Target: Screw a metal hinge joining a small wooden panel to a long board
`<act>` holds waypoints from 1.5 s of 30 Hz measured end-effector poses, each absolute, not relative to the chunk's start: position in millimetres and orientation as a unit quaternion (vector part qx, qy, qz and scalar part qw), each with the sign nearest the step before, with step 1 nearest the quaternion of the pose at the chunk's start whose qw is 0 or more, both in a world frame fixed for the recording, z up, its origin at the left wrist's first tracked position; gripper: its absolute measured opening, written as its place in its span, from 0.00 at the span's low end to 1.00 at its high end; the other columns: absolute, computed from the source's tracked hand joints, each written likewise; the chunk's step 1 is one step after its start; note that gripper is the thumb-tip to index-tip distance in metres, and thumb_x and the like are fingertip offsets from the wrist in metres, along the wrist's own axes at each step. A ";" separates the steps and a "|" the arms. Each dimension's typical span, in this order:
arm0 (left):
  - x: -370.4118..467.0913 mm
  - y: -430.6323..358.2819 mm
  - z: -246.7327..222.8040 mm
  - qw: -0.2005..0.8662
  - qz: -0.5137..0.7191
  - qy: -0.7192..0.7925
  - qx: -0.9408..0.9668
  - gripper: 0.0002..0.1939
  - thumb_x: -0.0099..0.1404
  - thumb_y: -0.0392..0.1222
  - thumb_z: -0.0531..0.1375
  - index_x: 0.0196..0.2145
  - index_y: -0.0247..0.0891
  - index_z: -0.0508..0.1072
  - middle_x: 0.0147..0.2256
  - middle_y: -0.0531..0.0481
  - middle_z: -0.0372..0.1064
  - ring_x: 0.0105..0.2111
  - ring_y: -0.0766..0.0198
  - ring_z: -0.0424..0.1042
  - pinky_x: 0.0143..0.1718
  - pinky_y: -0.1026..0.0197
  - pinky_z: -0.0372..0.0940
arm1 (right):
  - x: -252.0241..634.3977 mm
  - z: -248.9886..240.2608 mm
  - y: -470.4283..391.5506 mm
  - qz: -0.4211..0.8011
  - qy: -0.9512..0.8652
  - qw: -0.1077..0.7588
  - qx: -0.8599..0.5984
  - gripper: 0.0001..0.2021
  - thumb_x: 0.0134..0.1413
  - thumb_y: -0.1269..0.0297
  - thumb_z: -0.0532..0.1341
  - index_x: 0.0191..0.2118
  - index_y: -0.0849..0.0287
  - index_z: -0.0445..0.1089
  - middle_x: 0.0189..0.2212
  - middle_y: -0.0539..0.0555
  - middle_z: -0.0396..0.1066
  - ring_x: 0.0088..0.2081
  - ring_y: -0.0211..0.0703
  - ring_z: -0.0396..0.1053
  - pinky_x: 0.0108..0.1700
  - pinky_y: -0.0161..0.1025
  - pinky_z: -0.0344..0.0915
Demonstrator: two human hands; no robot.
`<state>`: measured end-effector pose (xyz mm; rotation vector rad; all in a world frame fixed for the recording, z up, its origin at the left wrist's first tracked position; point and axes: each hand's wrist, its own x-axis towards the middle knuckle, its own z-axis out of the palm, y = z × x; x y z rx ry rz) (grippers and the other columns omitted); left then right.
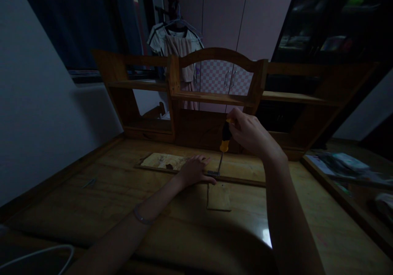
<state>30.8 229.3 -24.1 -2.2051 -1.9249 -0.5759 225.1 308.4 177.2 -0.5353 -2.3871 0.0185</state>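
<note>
My right hand (pixel 250 131) is closed around the black-and-yellow handle of a screwdriver (pixel 225 137). The tool stands nearly upright, its shaft running down to a small dark metal piece, perhaps a hinge (pixel 212 173), at the near edge of a long narrow wooden board (pixel 242 171). Lying over that board just left of the metal piece is my left hand (pixel 195 171), fingers stretched and thumb apart. Directly below the metal piece, a small square wooden piece (pixel 218 197) rests on the tabletop. Whether the tip sits in a screw is too small to tell.
The wooden tabletop (pixel 129 213) carries a few thin, light-coloured small items (pixel 89 182) at left. A wooden shelf unit (pixel 215 98) rises along the back. Papers (pixel 344 162) lie at right beyond a raised edge. A white cable (pixel 58 247) curves at lower left.
</note>
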 end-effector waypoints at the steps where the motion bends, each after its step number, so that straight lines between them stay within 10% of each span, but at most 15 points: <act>1: 31.0 229.4 -24.4 0.080 -0.193 -0.645 -0.735 0.53 0.46 0.80 0.57 0.58 0.36 0.68 0.50 0.38 0.69 0.51 0.48 0.68 0.53 0.52 0.63 | 224.6 176.3 308.8 0.011 -0.917 0.345 -0.200 0.08 0.59 0.72 0.53 0.44 0.58 0.61 0.35 0.55 0.70 0.31 0.41 0.64 0.35 0.38 0.56; 45: 32.0 228.3 -23.6 0.077 -0.196 -0.648 -0.732 0.54 0.46 0.80 0.57 0.59 0.37 0.67 0.50 0.38 0.69 0.52 0.47 0.68 0.54 0.51 0.62 | 227.7 180.6 305.4 0.012 -0.913 0.348 -0.213 0.02 0.57 0.68 0.55 0.37 0.56 0.63 0.32 0.53 0.68 0.31 0.41 0.65 0.35 0.37 0.57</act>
